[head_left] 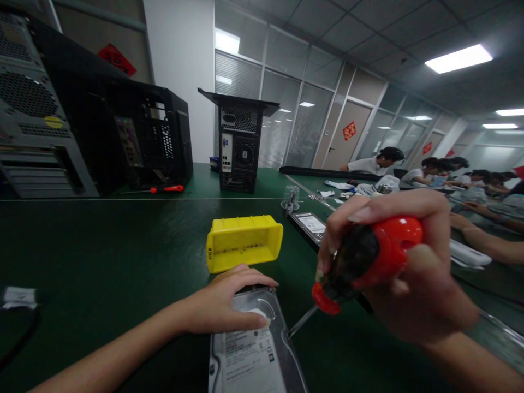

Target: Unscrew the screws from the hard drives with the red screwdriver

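A silver hard drive (250, 363) with a white label lies on the green table at the bottom centre. My left hand (227, 303) grips its far end, thumb across the top and fingers over the edge. In my right hand (426, 278) is a red and black screwdriver (364, 256), the fist wrapped round its thick handle. Its shaft slants down to the left, and the tip meets the drive's right edge. Whether a screw sits under the tip I cannot tell. Just beyond my left hand, a yellow bin (241, 225) holds small dark bits, perhaps screws.
Another hard drive (311, 224) lies right of the bin, near a clear container (291, 195). Computer cases stand behind, one upright (241, 142) and others at left (158, 136). A red-handled screwdriver (168, 189) lies before them. Other people (380, 161) sit along the right.
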Demonstrator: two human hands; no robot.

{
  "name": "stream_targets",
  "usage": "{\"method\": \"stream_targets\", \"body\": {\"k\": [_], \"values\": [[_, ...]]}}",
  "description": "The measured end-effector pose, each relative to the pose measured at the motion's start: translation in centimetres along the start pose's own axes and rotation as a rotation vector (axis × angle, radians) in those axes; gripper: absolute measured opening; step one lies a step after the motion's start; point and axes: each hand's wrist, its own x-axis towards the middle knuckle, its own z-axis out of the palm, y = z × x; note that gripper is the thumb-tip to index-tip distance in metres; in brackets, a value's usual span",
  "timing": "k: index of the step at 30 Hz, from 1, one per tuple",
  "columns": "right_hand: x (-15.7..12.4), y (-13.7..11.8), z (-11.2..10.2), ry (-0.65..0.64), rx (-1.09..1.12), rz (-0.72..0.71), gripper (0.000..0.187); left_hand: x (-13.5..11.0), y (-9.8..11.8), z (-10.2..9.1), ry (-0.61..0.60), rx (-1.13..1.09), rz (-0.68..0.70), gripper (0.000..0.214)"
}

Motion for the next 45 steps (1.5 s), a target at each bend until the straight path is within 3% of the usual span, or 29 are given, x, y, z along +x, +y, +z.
{"method": "stream_targets", "body": {"k": [4, 9, 16, 23, 29, 36, 45], "values": [[-0.2, 0.1, -0.5, -0.024, 0.156, 0.156, 0.014, 0.1, 0.1, -0.1, -0.011, -0.006, -0.005, 0.054], [0.5, 1.1, -1.0, -0.122, 0.341, 0.179, 0.017, 0.0, 0.0, 0.0, -0.016, 0.011, 0.013, 0.054], [0.5, 1.9, -1.2, -0.099, 0.416, 0.172, 0.017, -0.3, 0.8, -0.7, -0.089, 0.089, 0.056, 0.089], [0.1, 1.9, -1.2, -0.092, 0.446, 0.186, 0.02, 0.3, 3.7, -0.4, -0.164, 0.209, 0.18, 0.067], [-0.2, 1.4, -1.1, -0.144, 0.51, 0.264, 0.026, 0.5, 3.0, 0.5, -0.128, 0.171, 0.181, 0.059], [0.2, 1.5, -1.2, 0.013, 0.612, 0.281, 0.014, 0.8, 2.9, 0.6, -0.136, 0.172, 0.158, 0.059], [0.2, 1.8, -1.3, -0.019, 0.674, 0.302, 0.025, 0.9, 3.0, 0.6, -0.136, 0.187, 0.154, 0.059]]}}
